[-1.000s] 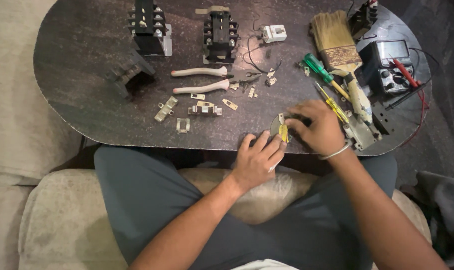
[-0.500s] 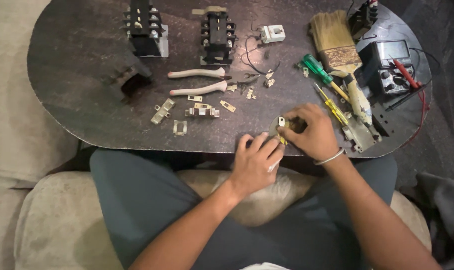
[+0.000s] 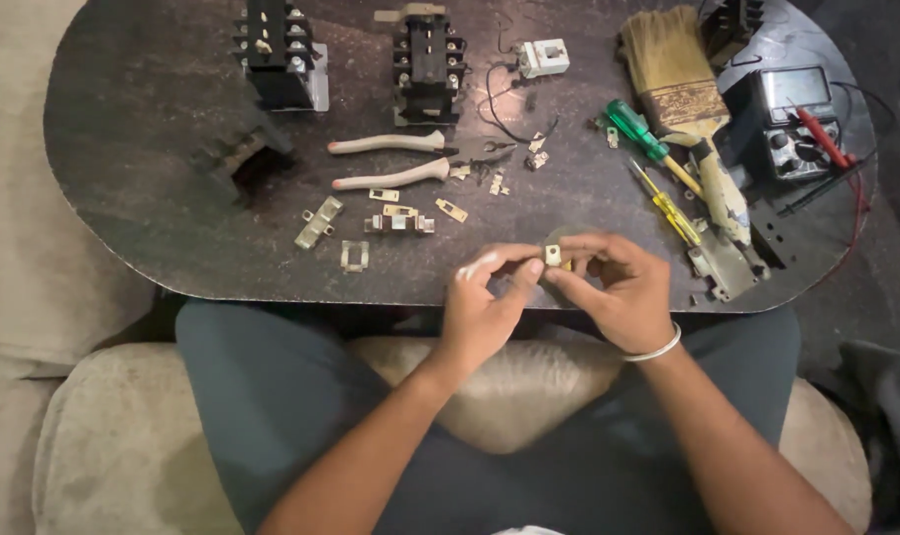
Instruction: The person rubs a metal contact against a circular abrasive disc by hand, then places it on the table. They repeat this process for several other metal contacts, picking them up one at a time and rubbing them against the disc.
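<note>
Two hands meet over the near edge of the table (image 3: 123, 218), and between them we pinch a small pale metal contact piece (image 3: 552, 255), held just above the tabletop, near the middle of the near rim. Our left hand (image 3: 485, 307) closes thumb and forefinger toward the piece from the left; our right hand (image 3: 614, 287) grips it from the right with curled fingers, a silver bangle (image 3: 653, 348) on its wrist. Whether the left fingertips actually touch the piece we cannot tell.

Just left of our hands lie loose bits: a small brown terminal strip (image 3: 398, 224), a bent metal bracket (image 3: 318, 222) and a little square clip (image 3: 354, 257). Farther off, pale-handled pliers (image 3: 410, 159) lie across the middle of the table. To the right of our hands lie a yellow screwdriver (image 3: 668, 210) and a green-handled screwdriver (image 3: 640, 133), with a worn paintbrush (image 3: 680, 79) beyond them. At the far right sits a multimeter (image 3: 792, 124) with a red probe (image 3: 819, 137) on it. Along the far edge stand two black contactors, the left contactor (image 3: 277, 50) and the middle contactor (image 3: 425, 59), with a small white switch (image 3: 544, 57) to their right.
</note>
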